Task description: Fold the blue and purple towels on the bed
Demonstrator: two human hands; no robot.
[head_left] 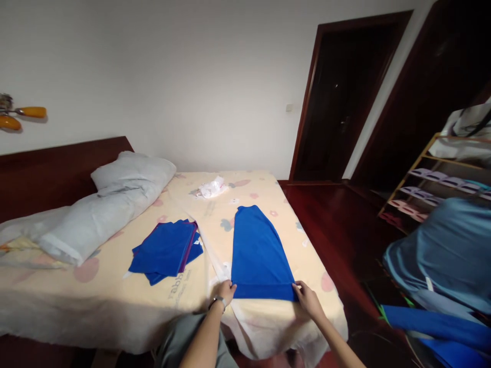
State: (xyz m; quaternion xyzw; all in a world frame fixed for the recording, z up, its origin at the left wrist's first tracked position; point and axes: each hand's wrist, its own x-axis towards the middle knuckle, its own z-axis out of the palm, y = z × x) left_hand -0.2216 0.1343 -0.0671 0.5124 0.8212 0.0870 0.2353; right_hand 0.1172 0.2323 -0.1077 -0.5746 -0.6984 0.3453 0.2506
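A blue cloth (pixel 258 250) lies flat on the bed, narrow at its far end and wide at the near edge. My left hand (pixel 226 293) pinches its near left corner; a watch is on that wrist. At the near right corner my right hand (pixel 307 298) holds the cloth between thumb and fingers. To the left sits a pile of flat blue cloths (pixel 164 249) with some purple edges showing. Farther back on the bed is a crumpled white plastic bag (pixel 212 187).
Grey bedding (pixel 111 209) lies at the left of the bed (pixel 245 327). A shoe rack (pixel 408 176) stands at the right, with a blue-covered heap (pixel 437 245) and more blue cloth (pixel 441 324) nearer. A dark door (pixel 337 102) is behind.
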